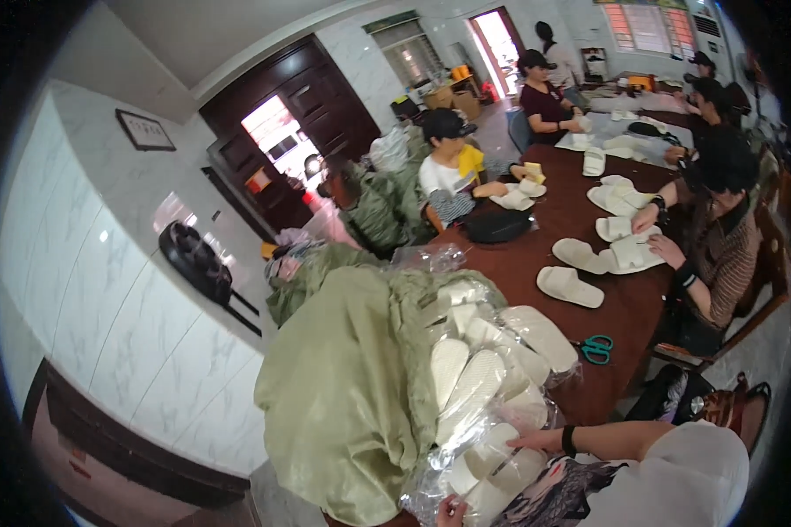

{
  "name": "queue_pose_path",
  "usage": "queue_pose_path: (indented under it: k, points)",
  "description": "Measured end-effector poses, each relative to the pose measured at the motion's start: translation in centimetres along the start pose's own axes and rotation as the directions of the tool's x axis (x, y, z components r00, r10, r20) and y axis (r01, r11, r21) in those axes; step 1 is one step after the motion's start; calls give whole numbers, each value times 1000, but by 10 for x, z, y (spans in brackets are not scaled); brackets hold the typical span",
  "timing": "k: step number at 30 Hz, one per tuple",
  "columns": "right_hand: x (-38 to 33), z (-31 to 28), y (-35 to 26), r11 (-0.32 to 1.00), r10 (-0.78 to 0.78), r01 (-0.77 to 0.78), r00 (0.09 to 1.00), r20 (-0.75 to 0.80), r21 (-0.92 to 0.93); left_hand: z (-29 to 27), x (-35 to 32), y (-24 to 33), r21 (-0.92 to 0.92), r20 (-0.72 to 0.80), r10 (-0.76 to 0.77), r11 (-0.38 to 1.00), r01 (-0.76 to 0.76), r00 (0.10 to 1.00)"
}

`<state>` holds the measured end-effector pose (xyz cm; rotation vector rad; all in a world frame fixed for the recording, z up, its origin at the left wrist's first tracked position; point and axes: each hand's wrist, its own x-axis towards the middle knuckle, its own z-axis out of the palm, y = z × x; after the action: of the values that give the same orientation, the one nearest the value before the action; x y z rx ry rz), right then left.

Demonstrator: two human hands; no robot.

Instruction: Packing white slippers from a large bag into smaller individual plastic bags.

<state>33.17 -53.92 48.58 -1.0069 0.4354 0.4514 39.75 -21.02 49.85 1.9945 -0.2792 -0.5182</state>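
A clear plastic bag packed with white slippers lies at the near end of the brown table, beside a large green sack. My left hand is at the bag's lower edge with its fingers curled on the plastic. My right hand, with a black wristband behind it, lies against the bag's near side; I cannot tell whether it grips the plastic. A white sleeve covers my upper arm.
Teal scissors lie on the table past the bag, with loose white slippers and a black pouch farther on. Several people sit around the table handling slippers. A black fan leans by the wall at left.
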Motion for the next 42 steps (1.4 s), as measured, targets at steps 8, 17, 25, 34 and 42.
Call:
queue_pose_path:
  k: [8, 17, 25, 34, 42]
  points:
    - [-20, 14, -11, 978, -129, 120, 991, -43, -174, -12, 15, -80, 29, -144, 209, 978, -207, 967]
    - [6, -23, 2, 790, -485, 461, 873, 49, -404, -20, 20, 58, 15, -25, 160, 987, -160, 987]
    - [-40, 10, -54, 931, -303, 308, 951, 55, -194, -5, 41, 48, -696, -19, -198, 706, 129, 980]
    - [-64, -10, -71, 872, -483, 443, 845, -227, -207, -19, 5, 73, -720, -149, -351, 680, 142, 924]
    - [-60, -1, -73, 748, -592, 486, 796, -125, -452, -15, -7, 100, -663, 11, -331, 704, 255, 943]
